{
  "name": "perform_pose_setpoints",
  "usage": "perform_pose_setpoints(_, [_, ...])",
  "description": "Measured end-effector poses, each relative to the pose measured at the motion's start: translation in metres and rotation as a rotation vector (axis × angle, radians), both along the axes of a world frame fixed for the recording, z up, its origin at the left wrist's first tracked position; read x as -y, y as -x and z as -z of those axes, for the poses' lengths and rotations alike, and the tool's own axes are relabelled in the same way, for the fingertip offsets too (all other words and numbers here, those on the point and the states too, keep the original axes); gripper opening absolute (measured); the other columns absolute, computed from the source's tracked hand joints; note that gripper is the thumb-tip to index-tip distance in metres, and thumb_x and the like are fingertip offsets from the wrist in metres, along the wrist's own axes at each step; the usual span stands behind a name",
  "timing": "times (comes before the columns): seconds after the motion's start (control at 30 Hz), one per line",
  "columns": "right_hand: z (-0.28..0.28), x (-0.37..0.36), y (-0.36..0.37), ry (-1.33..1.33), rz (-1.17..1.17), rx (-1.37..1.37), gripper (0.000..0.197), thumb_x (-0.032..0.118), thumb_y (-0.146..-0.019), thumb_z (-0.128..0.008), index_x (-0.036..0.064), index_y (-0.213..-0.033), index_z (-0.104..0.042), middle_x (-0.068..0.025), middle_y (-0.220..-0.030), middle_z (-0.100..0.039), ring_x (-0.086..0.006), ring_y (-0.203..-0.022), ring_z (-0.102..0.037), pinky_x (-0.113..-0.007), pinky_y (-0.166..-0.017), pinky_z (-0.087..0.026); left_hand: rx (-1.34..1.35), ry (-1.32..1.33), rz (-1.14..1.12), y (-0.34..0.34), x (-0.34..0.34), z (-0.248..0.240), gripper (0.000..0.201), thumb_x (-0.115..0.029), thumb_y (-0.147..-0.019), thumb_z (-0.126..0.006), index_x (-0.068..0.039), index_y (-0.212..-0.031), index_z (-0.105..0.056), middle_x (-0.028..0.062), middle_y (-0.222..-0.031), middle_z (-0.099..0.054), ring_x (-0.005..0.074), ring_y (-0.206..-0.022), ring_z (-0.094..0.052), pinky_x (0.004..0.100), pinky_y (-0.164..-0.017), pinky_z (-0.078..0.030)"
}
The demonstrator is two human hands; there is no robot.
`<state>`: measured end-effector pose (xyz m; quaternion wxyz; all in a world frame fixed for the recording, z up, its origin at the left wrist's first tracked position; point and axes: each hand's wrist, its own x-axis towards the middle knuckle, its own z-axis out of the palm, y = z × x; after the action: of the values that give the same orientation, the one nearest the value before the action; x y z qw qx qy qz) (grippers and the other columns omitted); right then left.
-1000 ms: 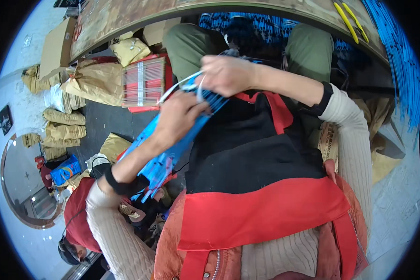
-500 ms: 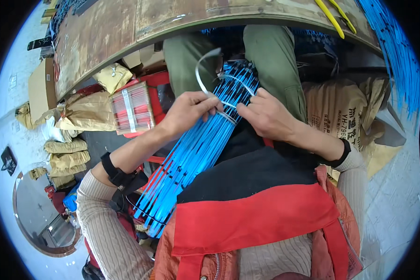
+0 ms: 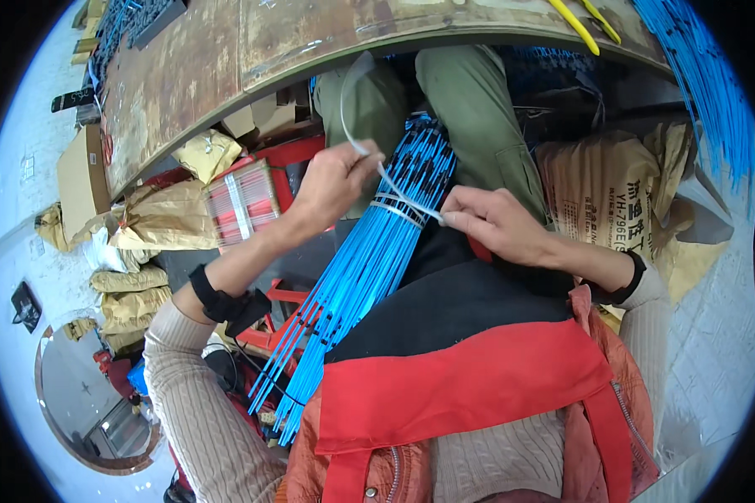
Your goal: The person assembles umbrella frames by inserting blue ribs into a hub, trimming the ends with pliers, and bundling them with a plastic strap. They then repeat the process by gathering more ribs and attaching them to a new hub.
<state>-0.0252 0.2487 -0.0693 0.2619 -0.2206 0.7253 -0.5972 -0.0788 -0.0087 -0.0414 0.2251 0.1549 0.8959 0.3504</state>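
Note:
A long bundle of thin blue rods or cables with black bits [image 3: 352, 268] lies slanting across my lap, its far end between my knees. White bands circle it near the upper part. Between my hands stretches a thin white strip [image 3: 400, 196], whose loose end curves up past my left knee. My left hand [image 3: 337, 178] pinches the strip above the bundle, fingers closed. At the bundle's right side, my right hand [image 3: 502, 225] grips the strip's other part between thumb and forefinger.
A worn wooden table [image 3: 310, 38] spans the far side, with yellow-handled pliers [image 3: 580, 27] on it. More blue strands [image 3: 700, 92] hang off its right end. Brown sacks [image 3: 591, 180] stand right; a cardboard box [image 3: 84, 172] and a red stool [image 3: 283, 323] are left.
My left hand has moved up and slightly left, drawing the strip out straighter. My right hand has shifted a little right and down. The strip's loop between the hands is gone.

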Motion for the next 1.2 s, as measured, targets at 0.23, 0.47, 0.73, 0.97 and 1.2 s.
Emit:
perform_pose_setpoints(0.23, [-0.036,0.000,-0.001,0.164,-0.059,0.395,0.013,0.014,-0.093,-0.058,0.0016,-0.092,-0.061,0.0003,-0.072,-0.054,-0.0020,-0.062,-0.045,-0.023,-0.055,-0.036,0.108,0.101,-0.173,-0.040,0.006,0.001,0.019,-0.019,-0.097,-0.053,-0.002,-0.093,-0.058,0.0128,-0.073,-0.059,0.0274,-0.073,-0.063,0.0393,-0.071,-0.048])
perform_pose_setpoints(0.47, [-0.029,-0.029,-0.034,0.043,-0.099,0.390,0.008,0.009,-0.090,-0.060,0.0013,-0.092,-0.061,-0.0021,-0.068,-0.056,-0.0091,-0.057,-0.048,-0.027,-0.054,-0.036,0.097,-0.260,-0.173,-0.073,0.003,0.016,0.021,-0.018,-0.097,-0.054,0.001,-0.090,-0.055,0.0143,-0.080,-0.059,0.0204,-0.090,-0.063,0.0367,-0.081,-0.047])
perform_pose_setpoints(0.73, [0.024,-0.038,-0.060,0.150,-0.180,-0.404,0.013,0.000,-0.080,-0.066,0.0004,-0.092,-0.060,-0.0125,-0.070,-0.058,-0.0334,-0.058,-0.050,-0.038,-0.056,-0.039,0.241,-0.297,-0.301,-0.081,0.011,0.022,0.024,-0.021,-0.099,-0.053,0.000,-0.086,-0.053,0.0076,-0.082,-0.052,0.0155,-0.101,-0.054,0.0312,-0.091,-0.041])
perform_pose_setpoints(0.97, [0.021,-0.037,-0.065,0.010,-0.111,-0.358,0.010,0.004,-0.084,-0.064,0.0021,-0.094,-0.061,-0.0126,-0.069,-0.060,-0.0321,-0.058,-0.052,-0.037,-0.059,-0.042,0.603,-0.400,-0.254,-0.070,0.036,0.026,0.027,-0.022,-0.100,-0.052,-0.003,-0.082,-0.052,0.0149,-0.124,-0.057,0.0219,-0.131,-0.039,0.0330,-0.100,-0.034])
perform_pose_setpoints(1.2, [0.022,-0.029,-0.008,-0.095,-0.379,0.299,0.017,0.013,-0.090,-0.062,0.0008,-0.101,-0.063,-0.0105,-0.083,-0.068,-0.0198,-0.077,-0.064,-0.033,-0.066,-0.047,0.525,-0.565,-0.228,-0.092,0.027,-0.021,0.030,-0.031,-0.095,-0.059,-0.005,-0.080,-0.053,0.0108,-0.115,-0.058,0.0238,-0.127,-0.042,0.0386,-0.102,-0.033])
